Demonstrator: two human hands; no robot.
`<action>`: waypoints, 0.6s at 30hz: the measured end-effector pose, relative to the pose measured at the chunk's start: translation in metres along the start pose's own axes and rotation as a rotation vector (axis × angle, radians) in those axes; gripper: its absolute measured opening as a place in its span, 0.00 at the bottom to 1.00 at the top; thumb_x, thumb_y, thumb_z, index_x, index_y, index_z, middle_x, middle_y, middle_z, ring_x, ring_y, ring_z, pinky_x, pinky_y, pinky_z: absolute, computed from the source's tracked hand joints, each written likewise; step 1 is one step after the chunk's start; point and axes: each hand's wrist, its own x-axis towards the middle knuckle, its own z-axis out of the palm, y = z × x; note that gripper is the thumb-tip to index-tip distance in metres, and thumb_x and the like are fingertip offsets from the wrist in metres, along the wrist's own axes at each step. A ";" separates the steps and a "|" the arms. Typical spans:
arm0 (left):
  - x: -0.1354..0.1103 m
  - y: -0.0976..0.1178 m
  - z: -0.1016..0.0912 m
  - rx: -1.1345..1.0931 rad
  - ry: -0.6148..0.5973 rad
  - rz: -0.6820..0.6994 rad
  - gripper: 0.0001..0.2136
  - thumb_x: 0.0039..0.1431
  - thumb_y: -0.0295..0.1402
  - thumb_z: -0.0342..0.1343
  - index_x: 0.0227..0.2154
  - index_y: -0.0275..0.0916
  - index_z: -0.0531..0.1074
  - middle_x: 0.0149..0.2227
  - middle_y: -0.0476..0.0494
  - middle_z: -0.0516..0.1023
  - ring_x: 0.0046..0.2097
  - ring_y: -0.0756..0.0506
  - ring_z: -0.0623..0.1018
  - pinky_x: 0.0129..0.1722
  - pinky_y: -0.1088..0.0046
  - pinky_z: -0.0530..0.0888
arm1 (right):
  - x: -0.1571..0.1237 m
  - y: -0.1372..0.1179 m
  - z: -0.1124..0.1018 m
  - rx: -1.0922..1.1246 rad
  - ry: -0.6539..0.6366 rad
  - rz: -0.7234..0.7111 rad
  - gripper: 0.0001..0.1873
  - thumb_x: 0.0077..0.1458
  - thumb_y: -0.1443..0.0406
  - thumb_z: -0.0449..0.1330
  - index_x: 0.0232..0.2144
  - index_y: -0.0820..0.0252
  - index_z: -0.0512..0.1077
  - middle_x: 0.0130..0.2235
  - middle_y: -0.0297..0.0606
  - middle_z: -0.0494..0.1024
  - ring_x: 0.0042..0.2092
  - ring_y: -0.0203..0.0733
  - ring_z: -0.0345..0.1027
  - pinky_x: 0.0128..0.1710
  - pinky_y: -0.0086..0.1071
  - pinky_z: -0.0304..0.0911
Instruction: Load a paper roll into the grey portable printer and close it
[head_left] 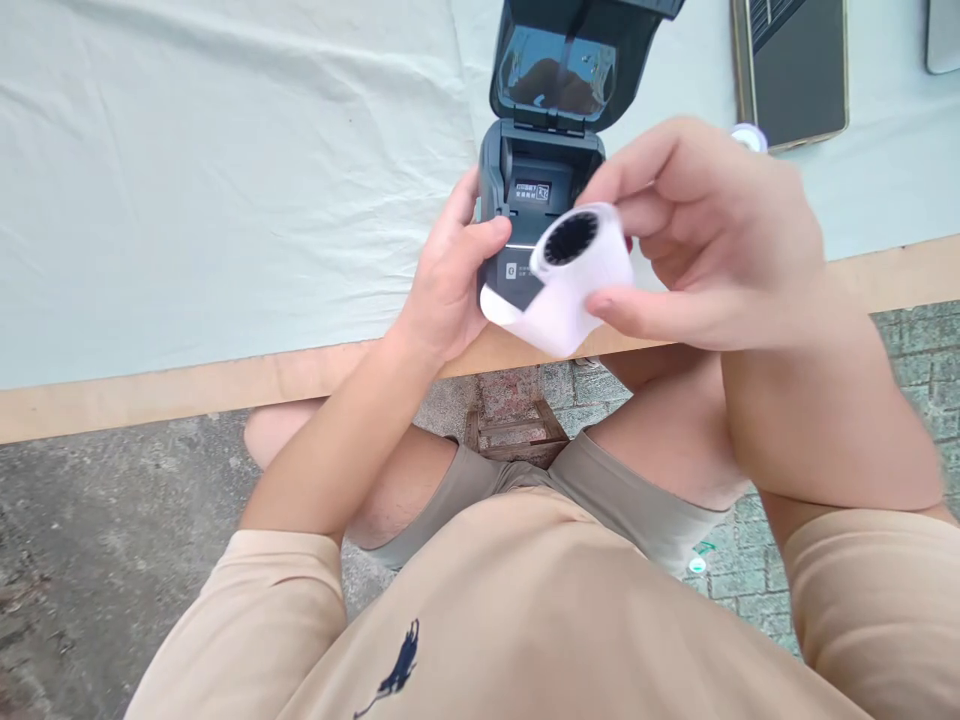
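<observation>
A dark label printer (544, 225) is held at the table's near edge with its lid (577, 75) swung up. My left hand (454, 270) wraps round the printer's left side, the thumb resting on its front rim. Between the thumb and fingers of my right hand (697, 235) is a white paper roll (600, 270) with a black core. A loose strip of paper hangs from the roll toward the lower left, over the printer's front. Inside the printer's open bay a small printed label shows. The roll is outside the bay and hides part of the printer's right side.
A white cloth (225, 180) covers the table, whose bare wooden edge (187, 390) runs along the front. At the upper right lies a dark flat device (799, 75), with a small white round object (750, 137) beside it. A wooden stool (517, 430) shows below, between my legs.
</observation>
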 end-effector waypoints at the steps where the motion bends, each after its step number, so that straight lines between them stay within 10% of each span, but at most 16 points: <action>1: 0.000 -0.001 0.000 -0.008 0.005 0.024 0.17 0.61 0.42 0.57 0.51 0.46 0.68 0.42 0.48 0.81 0.53 0.40 0.84 0.53 0.61 0.81 | 0.003 0.001 0.002 -0.115 0.027 0.015 0.16 0.56 0.69 0.70 0.45 0.51 0.73 0.40 0.31 0.80 0.35 0.37 0.74 0.30 0.34 0.66; 8: 0.000 -0.007 -0.005 -0.068 -0.019 0.047 0.25 0.56 0.48 0.66 0.53 0.47 0.67 0.50 0.45 0.80 0.57 0.37 0.82 0.52 0.63 0.81 | 0.024 -0.003 0.012 -0.937 0.155 0.289 0.15 0.49 0.64 0.65 0.42 0.49 0.73 0.41 0.35 0.83 0.47 0.57 0.76 0.51 0.53 0.67; 18: -0.002 -0.011 -0.010 -0.011 -0.026 0.056 0.42 0.45 0.55 0.75 0.61 0.47 0.65 0.54 0.41 0.80 0.71 0.28 0.73 0.58 0.57 0.82 | 0.021 0.000 0.012 -0.867 0.166 0.336 0.12 0.56 0.56 0.64 0.39 0.48 0.65 0.46 0.38 0.81 0.51 0.59 0.74 0.54 0.57 0.66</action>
